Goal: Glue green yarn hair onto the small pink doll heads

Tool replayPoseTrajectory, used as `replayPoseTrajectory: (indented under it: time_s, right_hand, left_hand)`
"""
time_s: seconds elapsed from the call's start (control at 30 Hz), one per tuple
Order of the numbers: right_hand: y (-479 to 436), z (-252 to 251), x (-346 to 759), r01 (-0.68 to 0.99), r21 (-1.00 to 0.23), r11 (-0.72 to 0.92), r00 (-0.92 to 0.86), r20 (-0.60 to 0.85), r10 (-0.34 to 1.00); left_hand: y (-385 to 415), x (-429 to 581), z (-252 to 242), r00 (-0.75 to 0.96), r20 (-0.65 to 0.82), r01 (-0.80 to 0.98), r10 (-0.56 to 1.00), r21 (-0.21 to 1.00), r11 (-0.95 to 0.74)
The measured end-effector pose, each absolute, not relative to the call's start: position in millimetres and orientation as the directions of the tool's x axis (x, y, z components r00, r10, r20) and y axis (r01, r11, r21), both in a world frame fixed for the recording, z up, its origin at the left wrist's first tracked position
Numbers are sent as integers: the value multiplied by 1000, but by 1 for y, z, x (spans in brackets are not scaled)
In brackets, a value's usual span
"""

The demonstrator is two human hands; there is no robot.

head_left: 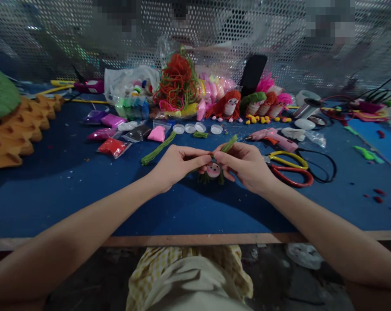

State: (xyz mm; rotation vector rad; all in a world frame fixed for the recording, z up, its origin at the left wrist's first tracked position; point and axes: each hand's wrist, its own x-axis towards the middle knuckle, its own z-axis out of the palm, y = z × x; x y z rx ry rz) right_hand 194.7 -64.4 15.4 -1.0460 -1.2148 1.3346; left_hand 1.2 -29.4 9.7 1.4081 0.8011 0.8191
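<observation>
Both my hands meet over the middle of the blue table (69, 190). My left hand (176, 165) pinches one end of a strand of green yarn (228, 144). My right hand (244, 164) pinches the same strand, whose free end sticks up past its fingers. Under the fingers sits a small doll head (213, 170) with a pink face and green yarn hair hanging below it. A separate bundle of green yarn (158, 149) lies on the table just behind my left hand.
Red-and-yellow scissors (291, 170) and a pink glue gun (273, 138) lie right of my hands. Small coloured packets (113, 147), white lids (190, 128), finished yarn dolls (229, 106) and a yarn tangle (178, 84) fill the back. Orange woven pieces (17, 129) sit left.
</observation>
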Motion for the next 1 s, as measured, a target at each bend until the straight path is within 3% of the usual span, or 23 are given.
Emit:
replayPoseTrajectory:
  time_s: [0.4, 0.53, 0.7, 0.83, 1.0]
  right_hand:
    - [-58, 19, 196, -116, -993, 0, -20, 2, 1000]
    - [-60, 17, 197, -159, -987, -18, -77, -6, 997]
    - [-64, 9, 197, -45, -995, 87, -83, 90, 992]
    - [-65, 9, 197, 71, -975, 211, -13, 210, 978]
    - [-67, 14, 197, 175, -938, 299, -59, 293, 954]
  left_hand:
    - [-28, 1, 13, 463, 4, 204, 886, 973, -111]
    - [-30, 3, 11, 417, 78, 138, 906, 979, -148]
    - [-37, 6, 9, 397, 109, 5, 911, 993, -121]
    - [-39, 7, 9, 399, 101, 23, 912, 992, -120]
    - [-38, 7, 9, 400, 110, 32, 910, 990, -134]
